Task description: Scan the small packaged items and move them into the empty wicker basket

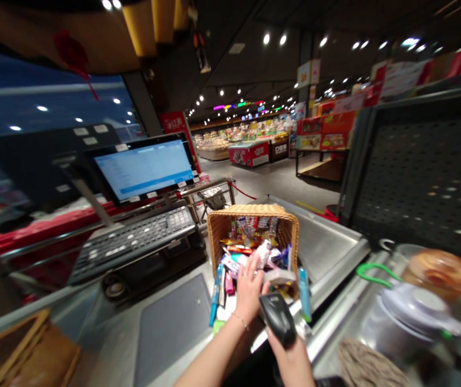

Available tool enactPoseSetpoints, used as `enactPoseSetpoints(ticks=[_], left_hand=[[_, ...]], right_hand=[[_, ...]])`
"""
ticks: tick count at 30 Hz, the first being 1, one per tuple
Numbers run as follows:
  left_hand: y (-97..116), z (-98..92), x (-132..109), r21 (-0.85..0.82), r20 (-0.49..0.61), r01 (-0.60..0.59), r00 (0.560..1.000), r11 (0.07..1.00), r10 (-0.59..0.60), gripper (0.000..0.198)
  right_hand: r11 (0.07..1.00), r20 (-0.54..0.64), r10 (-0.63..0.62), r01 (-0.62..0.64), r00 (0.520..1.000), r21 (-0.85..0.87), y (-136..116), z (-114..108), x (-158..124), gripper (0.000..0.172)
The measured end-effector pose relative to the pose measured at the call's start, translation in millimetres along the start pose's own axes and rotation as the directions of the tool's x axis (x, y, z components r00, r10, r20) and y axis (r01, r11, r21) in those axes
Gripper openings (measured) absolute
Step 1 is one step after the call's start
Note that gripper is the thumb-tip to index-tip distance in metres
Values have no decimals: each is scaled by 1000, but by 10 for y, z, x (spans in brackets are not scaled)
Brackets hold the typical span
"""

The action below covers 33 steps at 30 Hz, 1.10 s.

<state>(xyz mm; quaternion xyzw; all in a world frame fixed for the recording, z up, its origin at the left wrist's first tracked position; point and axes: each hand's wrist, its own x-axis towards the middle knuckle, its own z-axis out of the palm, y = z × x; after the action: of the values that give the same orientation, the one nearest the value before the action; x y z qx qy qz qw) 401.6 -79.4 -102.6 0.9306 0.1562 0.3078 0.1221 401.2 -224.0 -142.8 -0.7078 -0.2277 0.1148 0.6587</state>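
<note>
A wicker basket (211, 242) lies tipped with its mouth toward me, full of small packets and slim, brightly coloured items. My left hand (249, 285) reaches into it, fingers closed around the lower end of a crumpled silvery-white packet (263, 251); blur hides the exact grip. Close by its thumb is a pale box (281, 277). In my right hand (290, 357) is a black handheld barcode scanner (278, 318), held just in front of the basket. Blue slim items (216, 295) stand along the basket's front left, and another blue item (304, 293) is at its right.
Left of the basket are a keyboard (134, 242), a lit monitor (145, 166) and a grey mat (172, 328). A metal counter tray (327, 236) extends behind. At right stand a lidded plastic jug (403, 317), a brown cloth (367, 363) and a dark perforated panel (427, 177).
</note>
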Motion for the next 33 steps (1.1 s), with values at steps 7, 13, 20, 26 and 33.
enactPoseSetpoints(ticks=[7, 13, 20, 26, 33], left_hand=[[-80, 53, -245, 66, 77, 60, 995, 996, -66, 30], [-78, -58, -442, 45, 35, 94, 995, 995, -95, 44], [-200, -288, -969, 72, -214, 352, 919, 933, -330, 50], [-357, -455, -1726, 152, -351, 677, 718, 720, -601, 42], [-27, -445, -1822, 323, -120, 764, 619, 558, -776, 40]], right_hand=[[990, 3, 141, -141, 990, -9, 67, -154, 256, 38], [987, 19, 155, -155, 988, 49, 11, -134, 222, 41], [972, 22, 191, -192, 981, 137, -123, -192, 28, 47], [957, 85, 243, -253, 966, 140, -246, -163, -277, 47], [971, 111, 174, -189, 978, 148, -362, 68, -712, 39]])
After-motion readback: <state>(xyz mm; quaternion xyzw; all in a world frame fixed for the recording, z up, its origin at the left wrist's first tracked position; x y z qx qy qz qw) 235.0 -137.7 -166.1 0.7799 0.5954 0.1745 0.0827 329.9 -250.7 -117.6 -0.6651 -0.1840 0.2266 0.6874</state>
